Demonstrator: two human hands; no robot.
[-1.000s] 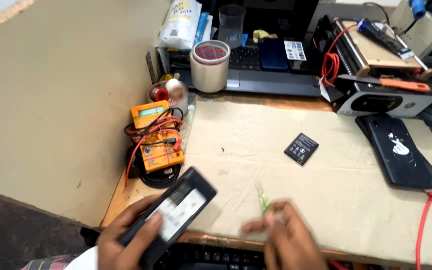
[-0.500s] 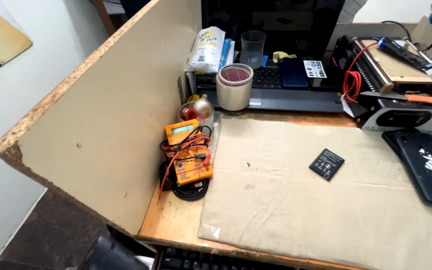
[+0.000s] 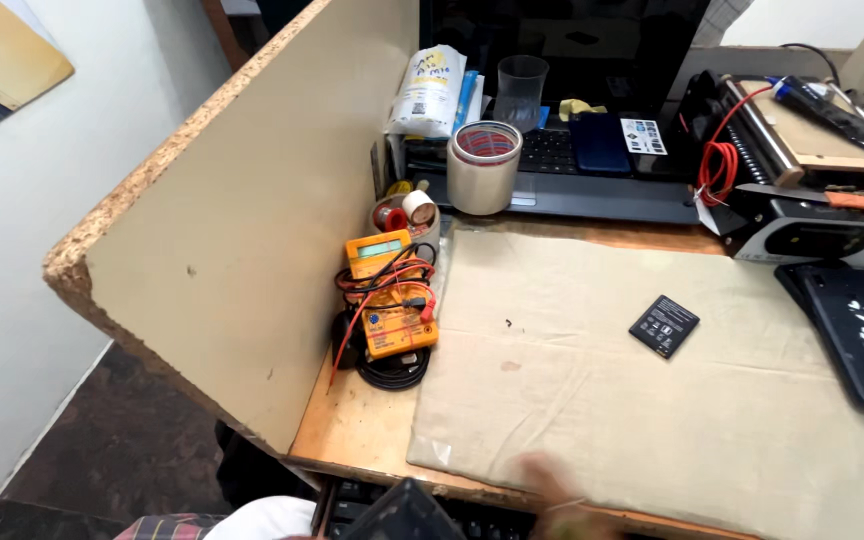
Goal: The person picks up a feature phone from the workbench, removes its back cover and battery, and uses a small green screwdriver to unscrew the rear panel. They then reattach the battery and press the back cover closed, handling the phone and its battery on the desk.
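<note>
Holding: dark phone [image 3: 407, 512] at bottom edge, below beige mat [image 3: 652, 400]
Left hand: out of view
Right hand [image 3: 562, 505]: blurred, grasp unclear
Handling: probably rigid, slippery, fragile; best gripped along side edges

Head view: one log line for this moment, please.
right hand: blurred, bottom edge | dark phone: partly visible | battery: on mat | multimeter: left

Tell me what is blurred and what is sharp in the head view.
Head view: the right hand at the bottom edge is smeared by motion blur; the dark phone beside it is cut by the frame edge; the orange multimeter and small black battery on the beige mat are sharp, under even lighting.
</note>
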